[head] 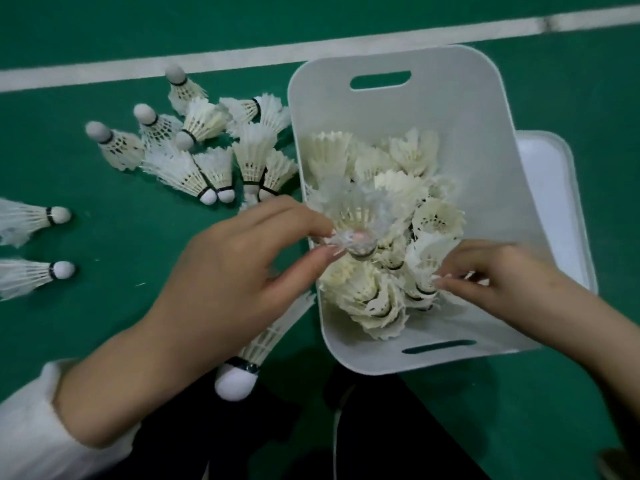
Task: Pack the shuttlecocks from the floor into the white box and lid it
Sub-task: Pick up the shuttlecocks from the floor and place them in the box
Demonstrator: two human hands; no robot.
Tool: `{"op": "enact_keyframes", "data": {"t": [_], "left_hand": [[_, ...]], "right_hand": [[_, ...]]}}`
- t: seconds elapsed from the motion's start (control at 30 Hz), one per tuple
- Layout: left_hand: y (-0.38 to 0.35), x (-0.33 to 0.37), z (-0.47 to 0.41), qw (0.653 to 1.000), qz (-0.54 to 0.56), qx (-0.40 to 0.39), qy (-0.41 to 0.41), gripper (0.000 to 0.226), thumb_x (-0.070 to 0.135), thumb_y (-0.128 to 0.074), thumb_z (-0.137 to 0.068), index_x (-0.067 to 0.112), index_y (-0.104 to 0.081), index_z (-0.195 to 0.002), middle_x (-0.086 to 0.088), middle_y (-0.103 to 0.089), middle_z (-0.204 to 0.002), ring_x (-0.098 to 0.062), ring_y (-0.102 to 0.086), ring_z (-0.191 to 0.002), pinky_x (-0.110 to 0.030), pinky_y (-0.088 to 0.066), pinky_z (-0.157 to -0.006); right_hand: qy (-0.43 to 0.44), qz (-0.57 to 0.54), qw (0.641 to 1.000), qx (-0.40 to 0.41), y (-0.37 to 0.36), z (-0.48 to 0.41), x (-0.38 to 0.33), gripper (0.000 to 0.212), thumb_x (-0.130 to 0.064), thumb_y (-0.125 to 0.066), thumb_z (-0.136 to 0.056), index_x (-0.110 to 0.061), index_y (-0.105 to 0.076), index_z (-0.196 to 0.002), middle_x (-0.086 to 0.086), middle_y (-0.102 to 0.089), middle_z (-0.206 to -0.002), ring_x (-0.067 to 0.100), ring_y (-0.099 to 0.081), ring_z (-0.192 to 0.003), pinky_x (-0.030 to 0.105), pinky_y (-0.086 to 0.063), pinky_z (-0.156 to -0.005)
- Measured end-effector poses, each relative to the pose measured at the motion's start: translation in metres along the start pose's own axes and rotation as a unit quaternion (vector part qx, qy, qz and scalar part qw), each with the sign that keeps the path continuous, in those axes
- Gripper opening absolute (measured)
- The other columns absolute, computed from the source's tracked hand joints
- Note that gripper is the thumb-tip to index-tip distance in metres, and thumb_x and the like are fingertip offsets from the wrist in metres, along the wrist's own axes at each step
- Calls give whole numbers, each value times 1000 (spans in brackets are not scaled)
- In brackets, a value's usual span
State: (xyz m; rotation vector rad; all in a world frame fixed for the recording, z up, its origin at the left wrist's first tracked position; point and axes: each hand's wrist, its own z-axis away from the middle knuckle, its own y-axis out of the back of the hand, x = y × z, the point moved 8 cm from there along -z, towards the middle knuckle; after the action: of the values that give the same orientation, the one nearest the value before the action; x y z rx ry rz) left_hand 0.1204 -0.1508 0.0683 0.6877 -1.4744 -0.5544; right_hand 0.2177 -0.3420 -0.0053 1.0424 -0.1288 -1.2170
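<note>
Shuttlecocks [360, 220] pinched in L hand [249, 258], R hand [502, 275], over white box [450, 84]

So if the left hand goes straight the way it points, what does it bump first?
Probably the heap of shuttlecocks inside the white box. The left hand pinches a blurred shuttlecock above it. Depth is unclear.

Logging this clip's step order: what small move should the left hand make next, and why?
Probably let go: the left hand pinches a shuttlecock already over the white box, above the pile inside. Many shuttlecocks on the floor still wait, so freeing those fingers comes first.
</note>
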Motion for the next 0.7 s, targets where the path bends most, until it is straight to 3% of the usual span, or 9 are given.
{"op": "enact_keyframes", "data": {"t": [0.17,0.27,0.33,0.47,0.53,0.63,0.7], "left_hand": [[-6,1,-3,1000,-9,-13,6,21,37,-51,-89,21,-64,-93,28,-45,-78,20,-43,-67,-4,-29,-57],[-10,2,-5,1000,-5,-20,5,20,37,-52,-88,22,-64,-93,29,-46,-78,20,-43,-68,-4,-29,-58],[-13,3,-5,1000,-3,-28,3,19,37,-52,-88,23,-64,-94,30,-46,-78,20,-43,-69,-3,-29,-59],[-19,5,-5,999,-2,-44,-3,21,38,-51,-88,23,-64,-95,26,-48,-85,23,-42,-69,-2,-29,-60],[-20,6,-5,999,-1,-49,-5,22,39,-50,-88,24,-64,-95,25,-49,-85,23,-41,-69,-3,-28,-59],[-21,6,-5,998,-1,-60,-5,23,41,-49,-88,26,-64,-95,24,-54,-88,23,-41,-70,-3,-29,-60],[-22,6,-4,998,-2,-66,-5,24,43,-48,-88,27,-65,-97,23,-57,-90,23,-41,-70,-4,-30,-59]], "right_hand": [[-53,48,992,-103,-23,-3,12,15,-37,-66,-81,-37,-58,-69,-9,-68,-89,9,-61,-82,25,-47,-76],[-46,33,987,-152,-39,-5,10,7,-42,-67,-79,-34,-66,-78,-10,-68,-92,9,-60,-86,23,-46,-76],[-41,42,986,-155,-41,-6,10,15,-44,-66,-79,-32,-68,-88,-11,-67,-97,8,-59,-89,23,-46,-78],[1,56,994,-99,-20,-2,4,37,-52,-62,-78,-40,-58,-113,-23,-49,-116,1,-49,-101,19,-35,-82],[16,29,998,-54,-1,4,-1,42,-55,-58,-75,-43,-56,-115,-26,-43,-118,-3,-45,-105,18,-33,-86],[75,-27,994,75,35,14,-18,35,-54,-55,-77,-41,-60,-109,-23,-53,-114,-4,-51,-102,22,-41,-92],[133,-95,977,140,53,24,-36,30,-48,-57,-81,-39,-60,-110,-17,-62,-102,4,-58,-96,21,-47,-85]]}}
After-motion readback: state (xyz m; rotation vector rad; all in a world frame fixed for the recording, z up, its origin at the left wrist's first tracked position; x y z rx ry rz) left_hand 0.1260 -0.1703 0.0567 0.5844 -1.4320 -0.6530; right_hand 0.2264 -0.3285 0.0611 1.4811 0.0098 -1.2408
